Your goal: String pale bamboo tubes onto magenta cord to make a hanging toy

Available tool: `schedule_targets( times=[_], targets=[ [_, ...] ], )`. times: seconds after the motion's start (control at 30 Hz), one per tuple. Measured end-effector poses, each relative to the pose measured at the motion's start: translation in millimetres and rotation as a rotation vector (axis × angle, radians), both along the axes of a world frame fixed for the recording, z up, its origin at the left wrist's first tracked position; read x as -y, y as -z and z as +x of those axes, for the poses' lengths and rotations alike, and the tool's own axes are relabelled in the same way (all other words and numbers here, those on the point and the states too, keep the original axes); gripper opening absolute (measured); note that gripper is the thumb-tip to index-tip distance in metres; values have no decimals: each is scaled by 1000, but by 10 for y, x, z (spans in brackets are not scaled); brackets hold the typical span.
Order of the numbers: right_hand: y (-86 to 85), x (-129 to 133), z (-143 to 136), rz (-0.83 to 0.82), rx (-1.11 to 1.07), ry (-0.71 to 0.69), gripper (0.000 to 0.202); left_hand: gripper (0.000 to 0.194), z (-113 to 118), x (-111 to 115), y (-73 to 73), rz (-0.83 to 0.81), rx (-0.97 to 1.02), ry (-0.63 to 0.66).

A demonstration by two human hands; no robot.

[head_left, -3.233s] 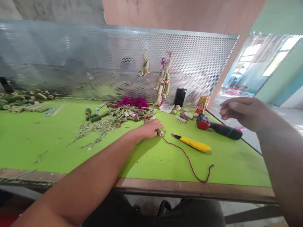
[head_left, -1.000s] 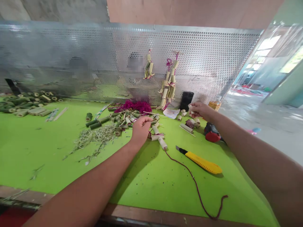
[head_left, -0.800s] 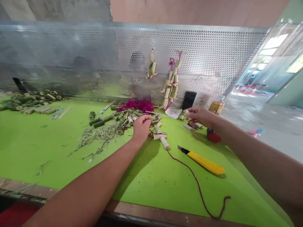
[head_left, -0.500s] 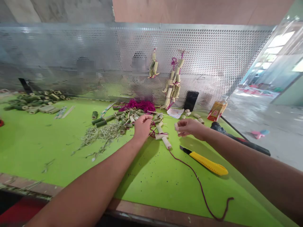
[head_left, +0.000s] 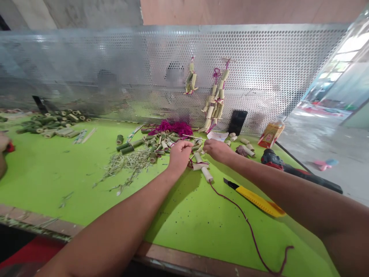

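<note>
My left hand (head_left: 181,154) is closed in a pinch just behind a string of pale bamboo pieces (head_left: 206,174) threaded on purple cord (head_left: 253,231). Cord loops run up by its fingertips, which are partly hidden. Close on its right, my right hand (head_left: 218,151) is also closed, palm down, with a bit of pale bamboo showing under its fingertips. The threaded pieces form a cross shape on the green table, and the cord's free end trails toward the front edge. A yellow utility knife (head_left: 259,201) with its blade out lies under my right forearm.
Cut bamboo tubes (head_left: 135,144), shavings (head_left: 127,165) and a purple cord heap (head_left: 170,127) lie behind my left hand. A cordless drill (head_left: 273,159) and a juice bottle (head_left: 271,134) stand right. Bamboo figures (head_left: 215,100) hang on the mesh panel. Another person's hand (head_left: 4,143) is far left.
My right hand has moved left, up to my left hand, with the small bamboo piece. Another person's hand has appeared at the left edge. The view has shifted slightly.
</note>
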State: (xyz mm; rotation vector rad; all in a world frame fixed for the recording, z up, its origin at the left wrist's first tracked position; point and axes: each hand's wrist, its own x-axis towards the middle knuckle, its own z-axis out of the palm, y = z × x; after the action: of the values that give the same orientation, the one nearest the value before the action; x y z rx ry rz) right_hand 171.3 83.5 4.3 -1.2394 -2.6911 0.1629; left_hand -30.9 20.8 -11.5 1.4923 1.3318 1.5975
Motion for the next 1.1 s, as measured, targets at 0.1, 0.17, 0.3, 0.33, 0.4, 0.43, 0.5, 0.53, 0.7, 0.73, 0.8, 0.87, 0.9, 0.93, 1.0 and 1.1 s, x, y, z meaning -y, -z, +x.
schedule_targets(
  times=[0.1, 0.17, 0.3, 0.33, 0.4, 0.43, 0.5, 0.53, 0.7, 0.73, 0.8, 0.87, 0.9, 0.93, 1.0, 1.1],
  targets=[
    [-16, -13, -38, -48, -129, 73, 15, 17, -5, 7, -15, -21, -8, 6],
    [-32, -7, -56, -137, -191, 157, 11, 17, -11, 22, -37, -44, -21, 16],
    [-85, 43, -86, -348, -267, 282, 18, 17, -15, 40, -66, -28, -56, 25],
    [-99, 62, -94, -406, -283, 299, 22, 17, -13, 40, -66, -22, -62, 24],
    [-117, 96, -109, -558, -351, 335, 26, 17, -8, 38, -60, -16, -74, 26],
    [-120, 110, -116, -652, -409, 359, 27, 17, -4, 37, -55, -15, -78, 28],
    [-107, 126, -126, -827, -532, 406, 28, 17, 1, 33, -44, -16, -80, 37],
    [-94, 127, -129, -888, -579, 423, 29, 17, 2, 30, -38, -18, -78, 42],
    [-10, 91, -123, -920, -616, 416, 30, 16, 1, 14, -15, -29, -75, 46],
    [1, 81, -120, -918, -618, 412, 32, 16, -1, 11, -12, -30, -77, 47],
    [14, 68, -114, -913, -617, 402, 34, 16, -4, 3, -6, -22, -85, 49],
    [19, 60, -111, -907, -611, 394, 33, 17, -6, -4, -2, -6, -93, 48],
    [21, 57, -111, -904, -607, 390, 33, 17, -6, -7, 0, 0, -96, 48],
    [22, 55, -112, -901, -603, 387, 32, 17, -6, -10, 2, 4, -97, 48],
    [25, 50, -114, -896, -597, 382, 31, 17, -6, -11, 3, 6, -101, 49],
    [28, 45, -117, -895, -591, 377, 31, 17, -4, -6, 0, 3, -108, 56]
  ],
)
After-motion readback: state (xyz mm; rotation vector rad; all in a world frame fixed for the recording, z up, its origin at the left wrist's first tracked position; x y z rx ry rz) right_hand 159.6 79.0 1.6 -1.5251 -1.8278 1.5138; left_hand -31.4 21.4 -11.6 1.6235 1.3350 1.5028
